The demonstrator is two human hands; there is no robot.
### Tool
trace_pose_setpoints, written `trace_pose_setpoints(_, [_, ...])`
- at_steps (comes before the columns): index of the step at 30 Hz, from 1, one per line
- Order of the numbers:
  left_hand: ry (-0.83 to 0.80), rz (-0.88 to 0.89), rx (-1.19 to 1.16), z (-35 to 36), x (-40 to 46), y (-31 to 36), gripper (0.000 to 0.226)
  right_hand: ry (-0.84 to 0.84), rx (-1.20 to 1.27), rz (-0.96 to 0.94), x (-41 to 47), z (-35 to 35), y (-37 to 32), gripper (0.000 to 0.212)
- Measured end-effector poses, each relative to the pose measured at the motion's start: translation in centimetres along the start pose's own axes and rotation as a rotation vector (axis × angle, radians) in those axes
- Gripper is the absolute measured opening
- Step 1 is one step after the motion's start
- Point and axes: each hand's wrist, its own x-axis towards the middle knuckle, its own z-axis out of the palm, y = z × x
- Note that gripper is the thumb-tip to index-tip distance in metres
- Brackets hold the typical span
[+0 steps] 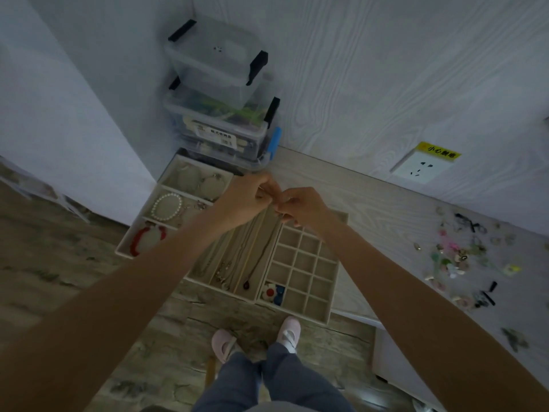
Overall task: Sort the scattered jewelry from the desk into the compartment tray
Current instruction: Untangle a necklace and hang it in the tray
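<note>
Both hands meet above the beige compartment tray (pixel 341 221). My left hand (pixel 246 197) and my right hand (pixel 303 208) pinch a thin necklace chain (pixel 269 236) between their fingertips; it hangs down over the tray's long slots. A red pendant (pixel 246 284) lies at the near end of one slot. Other slots hold several chains. A red-and-white flower piece (pixel 269 292) sits in a small square cell. Scattered jewelry (pixel 463 257) lies on the desk at the right.
A second tray (pixel 130 233) at the left holds a pearl bracelet (pixel 167 207) and a red bracelet (pixel 147 237). Stacked clear storage boxes (pixel 219 114) stand in the corner behind. A wall socket (pixel 419 168) is at the right. My feet (pixel 255 337) are below the desk edge.
</note>
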Motion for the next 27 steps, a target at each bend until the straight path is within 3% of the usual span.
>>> trace_pose_setpoints(5, [0.038, 0.068, 0.042, 0.3, -0.9, -1.1, 0.016, 0.0, 0.047, 0.047, 0.3, 0.1, 0.1, 0.013])
trace_pose_setpoints(8, [0.089, 0.139, 0.29, 0.8, -1.7, -2.1, 0.012, 0.034, 0.044, 0.041, 0.7, 0.0, 0.6, 0.019])
trace_pose_setpoints(14, [-0.142, 0.162, 0.8, 2.2, -3.6, -2.4, 0.042, 0.127, -0.195, -0.054, 2.0, 0.3, 1.0, 0.008])
trace_pose_setpoints(17, [-0.17, 0.209, 0.891, 3.0, -4.1, -2.8, 0.055, 0.2, -0.363, -0.111, 2.5, 0.5, 1.2, 0.011])
trace_pose_setpoints(20, [-0.267, 0.149, 0.977, 3.5, -4.0, -2.9, 0.065, 0.243, -0.494, -0.109, 2.7, 0.9, 1.5, 0.019])
trace_pose_setpoints(27, [-0.381, 0.075, 1.057, 3.9, -4.1, -2.3, 0.061, 0.32, -0.814, -0.164, 3.6, 1.5, 2.3, 0.022])
